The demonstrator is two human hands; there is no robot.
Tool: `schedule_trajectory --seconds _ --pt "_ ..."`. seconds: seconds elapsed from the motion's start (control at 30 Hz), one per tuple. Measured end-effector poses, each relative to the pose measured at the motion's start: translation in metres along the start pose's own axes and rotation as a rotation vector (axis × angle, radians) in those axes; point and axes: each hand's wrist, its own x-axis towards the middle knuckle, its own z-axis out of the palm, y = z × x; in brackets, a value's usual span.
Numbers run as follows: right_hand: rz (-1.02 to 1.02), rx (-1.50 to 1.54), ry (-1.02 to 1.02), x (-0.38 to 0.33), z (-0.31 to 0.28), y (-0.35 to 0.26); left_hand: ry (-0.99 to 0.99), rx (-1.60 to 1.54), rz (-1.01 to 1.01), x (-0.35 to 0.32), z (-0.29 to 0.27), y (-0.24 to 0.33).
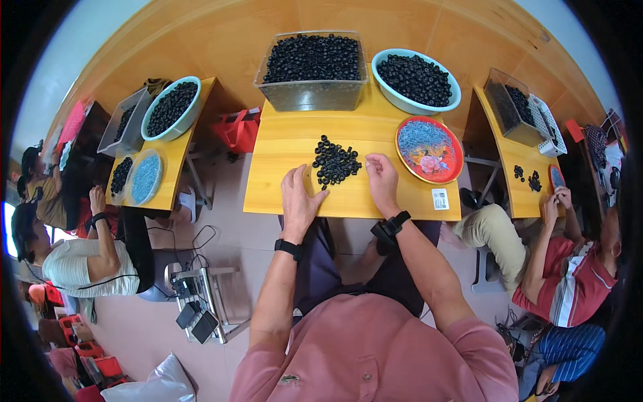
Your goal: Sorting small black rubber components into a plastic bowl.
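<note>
A loose pile of small black ring-shaped parts (335, 163) lies on the yellow table (281, 144) in front of me. At the pile's left edge rests my left hand (300, 204), open, with its thumb apart from the fingers and the thumb tip near the lowest parts. My right hand (382, 184) is on the pile's right side, its fingers curled and pressed together; whatever they may hold is too small to make out. Close to that hand sits a red round tray (447, 173) with a flower picture, carrying a heap of thin blue-grey pieces (423, 136).
Behind the pile stand a clear plastic bin (308, 97) and a pale blue basin (416, 107), both full of black parts. A white label (440, 199) is on the table's near right corner. People work at similar tables left and right. A red bag (238, 130) hangs at left.
</note>
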Motion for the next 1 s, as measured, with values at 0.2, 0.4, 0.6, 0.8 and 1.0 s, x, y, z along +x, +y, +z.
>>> schedule_trajectory --seconds 0.2,0.4,0.6,0.8,1.0 --pt "0.045 0.057 -0.102 -0.003 0.004 -0.003 0.059 0.126 0.026 0.005 0.01 0.0" --pt "0.059 0.039 -0.116 -0.002 0.004 0.0 0.031 0.12 -0.021 0.008 0.009 0.006" --pt "0.083 0.063 -0.129 0.0 0.003 -0.005 -0.028 0.102 -0.024 0.0 0.003 0.001" --pt "0.106 0.062 -0.146 0.002 0.004 0.001 -0.022 0.167 -0.039 0.009 0.012 0.009" --pt "0.1 0.061 -0.154 0.0 0.003 -0.007 -0.012 0.075 -0.093 0.01 0.011 0.007"
